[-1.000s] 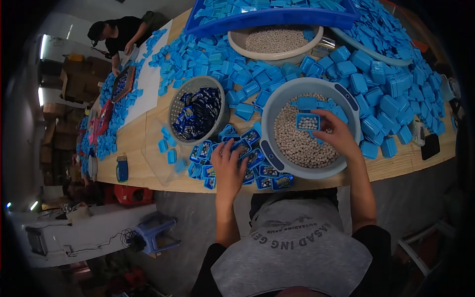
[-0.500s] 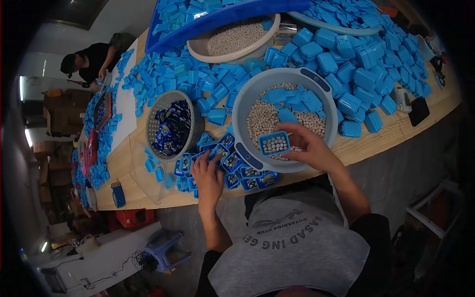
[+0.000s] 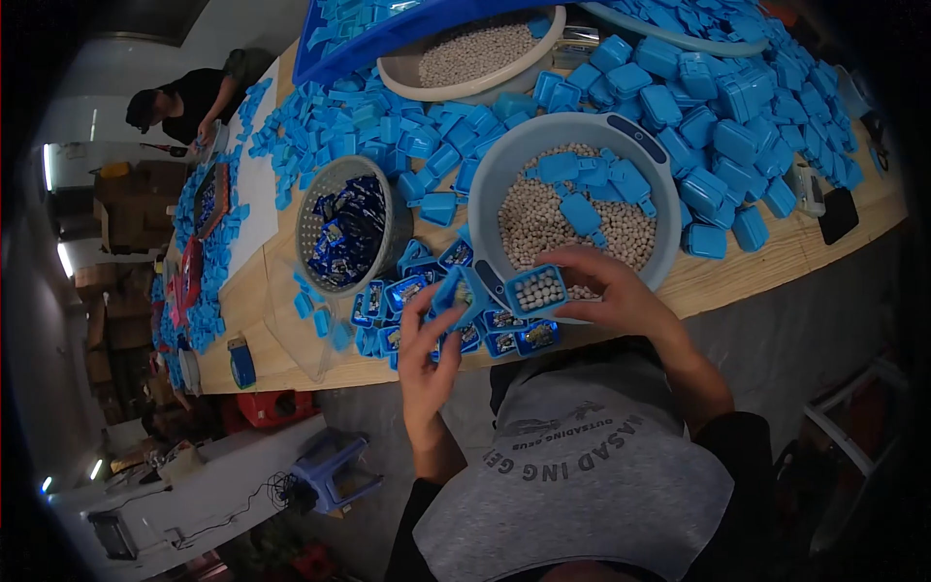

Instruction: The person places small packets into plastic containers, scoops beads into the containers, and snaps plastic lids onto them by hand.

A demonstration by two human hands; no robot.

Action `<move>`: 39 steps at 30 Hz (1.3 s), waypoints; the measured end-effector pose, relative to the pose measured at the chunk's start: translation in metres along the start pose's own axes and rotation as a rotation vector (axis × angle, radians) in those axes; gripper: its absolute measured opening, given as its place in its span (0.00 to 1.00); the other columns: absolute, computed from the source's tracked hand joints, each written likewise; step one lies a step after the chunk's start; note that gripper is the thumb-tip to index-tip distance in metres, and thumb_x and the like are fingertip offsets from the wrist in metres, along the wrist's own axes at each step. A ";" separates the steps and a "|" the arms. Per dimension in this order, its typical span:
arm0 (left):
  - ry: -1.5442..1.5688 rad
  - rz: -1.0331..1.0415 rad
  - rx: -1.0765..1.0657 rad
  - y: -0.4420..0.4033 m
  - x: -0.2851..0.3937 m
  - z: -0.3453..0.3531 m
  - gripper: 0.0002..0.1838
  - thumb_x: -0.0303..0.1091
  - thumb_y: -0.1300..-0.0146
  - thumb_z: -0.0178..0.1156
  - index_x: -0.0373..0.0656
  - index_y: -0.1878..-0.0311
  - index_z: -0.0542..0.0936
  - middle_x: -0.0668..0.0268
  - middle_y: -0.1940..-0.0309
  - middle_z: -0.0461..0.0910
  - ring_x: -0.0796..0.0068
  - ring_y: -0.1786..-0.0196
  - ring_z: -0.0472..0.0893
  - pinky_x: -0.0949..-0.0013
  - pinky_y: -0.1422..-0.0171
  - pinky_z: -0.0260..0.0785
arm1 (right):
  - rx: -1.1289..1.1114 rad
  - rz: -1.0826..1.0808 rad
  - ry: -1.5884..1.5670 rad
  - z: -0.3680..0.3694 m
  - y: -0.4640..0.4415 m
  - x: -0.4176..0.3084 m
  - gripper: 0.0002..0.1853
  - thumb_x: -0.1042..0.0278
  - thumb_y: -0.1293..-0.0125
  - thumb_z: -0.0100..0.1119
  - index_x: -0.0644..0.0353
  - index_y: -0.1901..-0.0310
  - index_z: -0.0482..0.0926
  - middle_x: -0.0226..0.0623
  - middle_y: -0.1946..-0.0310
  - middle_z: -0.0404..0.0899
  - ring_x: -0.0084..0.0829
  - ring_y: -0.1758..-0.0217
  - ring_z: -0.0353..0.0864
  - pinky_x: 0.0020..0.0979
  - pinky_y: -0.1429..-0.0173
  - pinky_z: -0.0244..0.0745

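Observation:
My right hand [image 3: 613, 293] grips a small blue box [image 3: 535, 308] filled with pale round beads, over the near rim of a grey-blue tub [image 3: 482, 184]. That tub holds many such beads [image 3: 524, 228] and several blue lids or box pieces [image 3: 580, 213]. Just left of the bead box, my left hand [image 3: 429, 359] is closed on another small blue box [image 3: 472, 306], tilted, its contents hard to make out. Under and around my left hand lie several blue boxes with shiny printed packets [image 3: 538, 336] in them.
A perforated basket [image 3: 393, 228] of dark blue packets stands to the left. Behind are heaps of blue boxes [image 3: 713, 136], a cream basin [image 3: 475, 89] of beads and a blue crate [image 3: 388, 48]. A black phone-like slab [image 3: 838, 216] lies far right. Another person [image 3: 189, 102] works at the far left.
My left hand has lifted a blue box from the group and brought it beside the bead-filled one. My right hand still holds the bead box, now at the tub's near rim. The view has shifted slightly.

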State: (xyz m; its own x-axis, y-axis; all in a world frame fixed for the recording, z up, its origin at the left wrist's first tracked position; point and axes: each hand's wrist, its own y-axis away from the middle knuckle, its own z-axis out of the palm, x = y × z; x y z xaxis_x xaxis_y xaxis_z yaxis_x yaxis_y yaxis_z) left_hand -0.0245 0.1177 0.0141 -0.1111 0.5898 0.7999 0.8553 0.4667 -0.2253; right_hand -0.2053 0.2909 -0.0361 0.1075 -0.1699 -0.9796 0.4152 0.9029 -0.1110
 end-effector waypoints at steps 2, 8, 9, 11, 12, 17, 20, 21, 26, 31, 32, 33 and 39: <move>0.096 0.081 -0.098 -0.003 0.015 0.015 0.17 0.20 0.50 0.55 0.42 0.56 0.80 0.55 0.45 0.67 0.59 0.44 0.69 0.63 0.43 0.61 | -0.024 -0.002 -0.042 0.005 -0.001 -0.002 0.31 0.78 0.50 0.64 0.58 0.42 0.67 0.37 0.48 0.68 0.29 0.48 0.73 0.30 0.45 0.71; 0.020 0.115 -0.265 -0.010 0.020 0.025 0.19 0.21 0.52 0.57 0.45 0.54 0.80 0.55 0.45 0.67 0.56 0.44 0.68 0.60 0.41 0.58 | -0.054 0.048 -0.078 0.004 0.002 -0.008 0.30 0.78 0.50 0.64 0.61 0.42 0.68 0.38 0.47 0.69 0.32 0.43 0.70 0.32 0.40 0.68; 0.016 0.111 -0.274 -0.009 0.019 0.025 0.19 0.21 0.52 0.57 0.45 0.54 0.80 0.55 0.45 0.67 0.56 0.44 0.67 0.60 0.41 0.58 | -0.061 0.044 -0.057 0.003 0.001 -0.007 0.30 0.78 0.50 0.64 0.61 0.43 0.68 0.38 0.48 0.69 0.32 0.44 0.70 0.32 0.40 0.68; 0.003 0.101 -0.289 -0.007 0.018 0.025 0.19 0.21 0.51 0.58 0.45 0.53 0.80 0.55 0.45 0.67 0.56 0.43 0.67 0.60 0.42 0.58 | -0.071 0.042 -0.015 0.003 0.000 -0.008 0.30 0.77 0.50 0.65 0.61 0.43 0.68 0.38 0.48 0.70 0.31 0.44 0.71 0.32 0.41 0.68; -0.005 0.093 -0.296 -0.007 0.019 0.025 0.19 0.22 0.51 0.58 0.46 0.53 0.80 0.55 0.45 0.67 0.56 0.43 0.67 0.60 0.42 0.58 | -0.074 0.044 0.008 0.002 0.000 -0.010 0.30 0.77 0.51 0.65 0.61 0.43 0.68 0.37 0.48 0.70 0.31 0.44 0.70 0.32 0.41 0.68; -0.140 0.138 -0.373 -0.013 0.023 0.038 0.17 0.25 0.49 0.60 0.47 0.53 0.80 0.55 0.44 0.66 0.57 0.43 0.67 0.61 0.41 0.59 | 0.008 -0.105 0.207 -0.005 0.006 -0.012 0.30 0.75 0.52 0.67 0.59 0.45 0.70 0.36 0.51 0.71 0.29 0.48 0.72 0.30 0.46 0.70; 0.102 0.130 -0.510 -0.028 0.018 0.045 0.16 0.25 0.47 0.59 0.46 0.53 0.80 0.56 0.43 0.65 0.57 0.43 0.67 0.63 0.41 0.58 | 0.119 -0.059 0.096 -0.010 0.021 -0.008 0.29 0.72 0.53 0.68 0.57 0.46 0.71 0.33 0.55 0.73 0.26 0.56 0.75 0.26 0.53 0.71; 0.335 0.131 -0.531 -0.035 0.009 0.049 0.15 0.26 0.45 0.58 0.44 0.52 0.78 0.56 0.45 0.67 0.59 0.44 0.68 0.64 0.41 0.59 | 0.144 -0.048 0.040 -0.012 0.026 -0.008 0.29 0.72 0.54 0.68 0.57 0.46 0.72 0.32 0.55 0.73 0.25 0.56 0.75 0.26 0.54 0.71; -0.031 0.138 -0.300 -0.117 -0.020 0.101 0.12 0.29 0.44 0.58 0.40 0.56 0.76 0.58 0.54 0.74 0.61 0.49 0.73 0.63 0.48 0.66 | 0.229 0.075 0.054 -0.025 0.042 -0.003 0.30 0.79 0.56 0.68 0.60 0.47 0.71 0.33 0.54 0.71 0.25 0.51 0.73 0.26 0.52 0.70; -0.574 0.490 -0.268 -0.157 -0.054 0.136 0.09 0.29 0.44 0.58 0.39 0.61 0.74 0.56 0.58 0.76 0.58 0.55 0.74 0.61 0.53 0.67 | 0.258 0.006 0.028 -0.027 0.043 0.010 0.29 0.74 0.54 0.69 0.57 0.47 0.72 0.31 0.54 0.71 0.22 0.57 0.75 0.23 0.59 0.68; -0.610 0.466 -0.269 -0.160 -0.054 0.136 0.08 0.29 0.44 0.58 0.39 0.61 0.73 0.55 0.59 0.76 0.59 0.55 0.75 0.62 0.55 0.68 | 0.260 -0.001 0.052 -0.027 0.043 0.010 0.29 0.74 0.53 0.69 0.57 0.47 0.71 0.31 0.54 0.71 0.22 0.57 0.75 0.23 0.58 0.69; -0.646 0.442 -0.273 -0.163 -0.054 0.136 0.08 0.30 0.43 0.57 0.40 0.62 0.73 0.55 0.60 0.76 0.59 0.56 0.75 0.63 0.56 0.69 | 0.264 -0.007 0.075 -0.027 0.043 0.011 0.29 0.74 0.53 0.69 0.58 0.46 0.71 0.32 0.54 0.71 0.23 0.57 0.75 0.24 0.57 0.69; 0.428 -0.162 -0.285 -0.129 -0.009 0.087 0.11 0.31 0.35 0.50 0.35 0.52 0.71 0.63 0.71 0.76 0.78 0.72 0.74 0.74 0.69 0.65 | 0.286 0.027 0.068 -0.027 0.038 0.002 0.30 0.79 0.54 0.67 0.59 0.46 0.70 0.33 0.54 0.70 0.25 0.52 0.73 0.26 0.52 0.70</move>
State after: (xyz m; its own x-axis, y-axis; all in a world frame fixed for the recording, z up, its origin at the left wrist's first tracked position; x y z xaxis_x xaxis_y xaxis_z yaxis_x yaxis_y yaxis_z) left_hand -0.1776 0.1094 -0.0127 -0.0880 0.1757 0.9805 0.9543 0.2970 0.0324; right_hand -0.2135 0.3358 -0.0467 0.0651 -0.1118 -0.9916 0.6519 0.7571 -0.0426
